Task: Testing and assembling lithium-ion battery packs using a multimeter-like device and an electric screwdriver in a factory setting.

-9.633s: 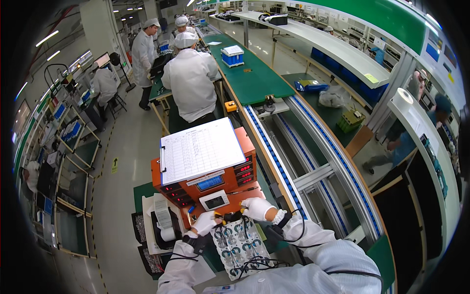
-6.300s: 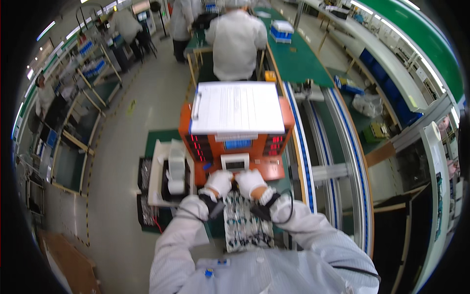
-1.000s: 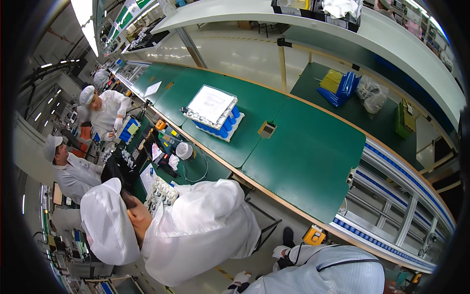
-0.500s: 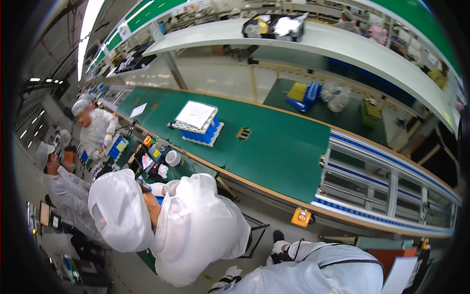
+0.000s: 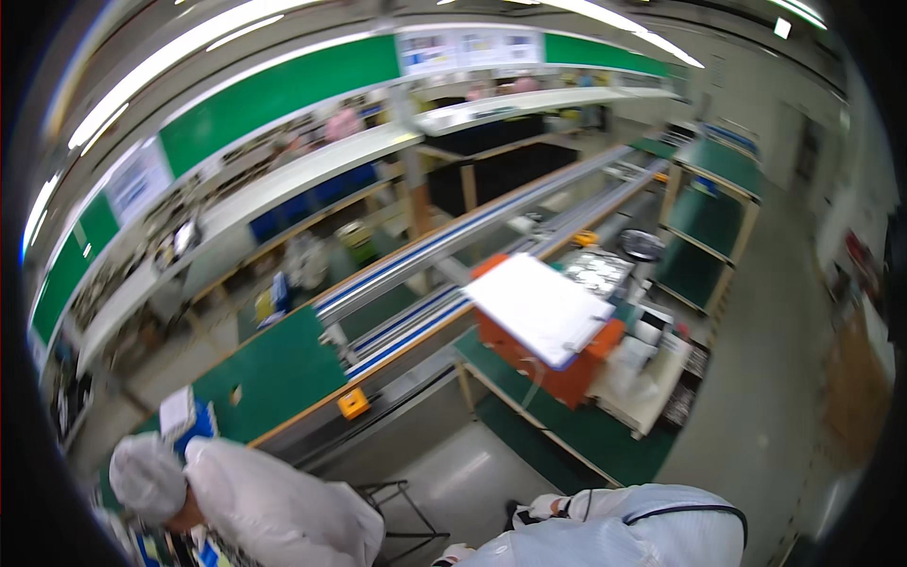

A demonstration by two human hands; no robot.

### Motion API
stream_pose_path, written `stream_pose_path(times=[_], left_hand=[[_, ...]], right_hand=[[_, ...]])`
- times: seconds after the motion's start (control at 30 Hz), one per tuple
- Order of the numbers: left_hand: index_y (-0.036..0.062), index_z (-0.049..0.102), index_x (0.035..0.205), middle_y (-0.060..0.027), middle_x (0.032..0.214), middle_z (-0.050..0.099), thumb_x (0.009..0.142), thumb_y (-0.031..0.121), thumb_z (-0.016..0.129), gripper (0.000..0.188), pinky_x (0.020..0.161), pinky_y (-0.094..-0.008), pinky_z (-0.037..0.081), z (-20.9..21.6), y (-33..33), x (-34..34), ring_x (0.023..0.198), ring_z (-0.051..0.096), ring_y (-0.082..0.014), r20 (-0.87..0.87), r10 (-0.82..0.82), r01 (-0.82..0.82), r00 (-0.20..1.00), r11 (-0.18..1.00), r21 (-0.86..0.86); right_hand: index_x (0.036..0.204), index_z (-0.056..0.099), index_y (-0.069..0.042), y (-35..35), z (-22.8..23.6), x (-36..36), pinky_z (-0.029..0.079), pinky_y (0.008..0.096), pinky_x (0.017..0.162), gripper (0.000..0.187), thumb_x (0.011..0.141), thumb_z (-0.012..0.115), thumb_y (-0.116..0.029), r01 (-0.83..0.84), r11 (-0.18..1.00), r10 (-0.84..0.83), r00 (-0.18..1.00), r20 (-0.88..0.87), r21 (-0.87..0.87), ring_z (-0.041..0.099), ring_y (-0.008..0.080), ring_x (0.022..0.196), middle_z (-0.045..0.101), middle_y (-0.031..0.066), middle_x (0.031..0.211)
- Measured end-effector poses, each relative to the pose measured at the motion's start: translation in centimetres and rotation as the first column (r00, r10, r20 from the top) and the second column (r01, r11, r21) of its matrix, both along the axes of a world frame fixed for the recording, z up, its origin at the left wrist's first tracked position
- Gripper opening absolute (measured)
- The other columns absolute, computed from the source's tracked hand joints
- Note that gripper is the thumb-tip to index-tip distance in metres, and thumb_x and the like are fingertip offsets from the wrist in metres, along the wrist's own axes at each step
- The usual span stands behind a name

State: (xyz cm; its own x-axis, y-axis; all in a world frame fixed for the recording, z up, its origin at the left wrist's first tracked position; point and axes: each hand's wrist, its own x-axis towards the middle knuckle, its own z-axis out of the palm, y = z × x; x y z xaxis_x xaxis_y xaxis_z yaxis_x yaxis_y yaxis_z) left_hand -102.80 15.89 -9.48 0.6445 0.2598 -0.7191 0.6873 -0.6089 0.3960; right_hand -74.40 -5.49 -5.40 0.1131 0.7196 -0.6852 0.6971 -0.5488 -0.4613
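Observation:
Low in the head view, my right hand [image 5: 542,507] wears a pale glove or cuff and hangs near a dark shoe and the grey floor. My left hand [image 5: 457,552] is at the lower edge, partly cut off. Blur and small size hide the fingers of both, and nothing shows plainly in either hand. A black-framed stool [image 5: 404,515] stands just left of them. Beyond, a white sheet on a clipboard [image 5: 543,307] lies atop an orange bin [image 5: 567,376] on a green-topped cart [image 5: 501,370].
A co-worker in white coat and cap [image 5: 274,496] sits at left beside the green bench [image 5: 274,369]. The bench runs into a conveyor with metal rails [image 5: 416,326]; a yellow switch box [image 5: 353,404] hangs from it. Green shelves [image 5: 704,222] stand along the aisle [image 5: 756,378].
The view has swung right: the co-worker and bench moved left, and the orange bin, cart and aisle came into sight. My left hand sits lower, closer to the edge.

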Motion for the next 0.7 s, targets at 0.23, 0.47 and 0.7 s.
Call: stream_pose_path(times=[0.23, 0.47, 0.7], left_hand=[[0.0019, 0.07, 0.105, -0.0244, 0.106, 0.068, 0.073, 0.044, 0.068, 0.053, 0.089, -0.0452, 0.05, 0.3, -18.6, 15.1, 0.103, 0.063, -0.0406, 0.07, -0.506, 0.511, 0.86, 0.853, -0.111], [0.0076, 0.071, 0.107, -0.0217, 0.109, 0.068, 0.076, 0.047, 0.063, 0.05, 0.089, -0.0436, 0.051, 1.2, -41.6, 29.4, 0.106, 0.063, -0.038, 0.043, -0.84, 0.84, 0.54, 0.535, -0.088], [0.0133, 0.072, 0.108, -0.019, 0.111, 0.068, 0.08, 0.05, 0.059, 0.048, 0.089, -0.042, 0.052, 2.0, -61.8, 43.0, 0.108, 0.063, -0.0353, 0.075, -0.98, 0.983, 0.184, 0.182, -0.031]], right_hand=[[0.112, 0.07, -0.01, -27.4, -5.1, -3.0, 0.049, 0.0431, 0.09, 0.048, 0.082, 0.057, -0.045, 0.336, 0.941, -0.339, 0.931, -0.133, -0.049, 0.064, 0.0368, 0.103, 0.069, 0.0191, 0.109], [0.118, 0.068, -0.011, -52.4, -8.1, -3.7, 0.049, 0.0414, 0.091, 0.048, 0.081, 0.061, -0.041, 0.658, 0.751, -0.647, 0.751, -0.13, 0.063, 0.065, 0.0328, 0.105, 0.069, 0.0158, 0.112], [0.118, 0.068, -0.01, -77.0, -0.7, -1.4, 0.053, 0.0324, 0.066, 0.041, 0.078, 0.066, -0.022, 0.977, -0.208, -0.89, -0.211, -0.404, -0.052, 0.065, 0.0164, 0.074, 0.07, 0.0069, 0.088]])
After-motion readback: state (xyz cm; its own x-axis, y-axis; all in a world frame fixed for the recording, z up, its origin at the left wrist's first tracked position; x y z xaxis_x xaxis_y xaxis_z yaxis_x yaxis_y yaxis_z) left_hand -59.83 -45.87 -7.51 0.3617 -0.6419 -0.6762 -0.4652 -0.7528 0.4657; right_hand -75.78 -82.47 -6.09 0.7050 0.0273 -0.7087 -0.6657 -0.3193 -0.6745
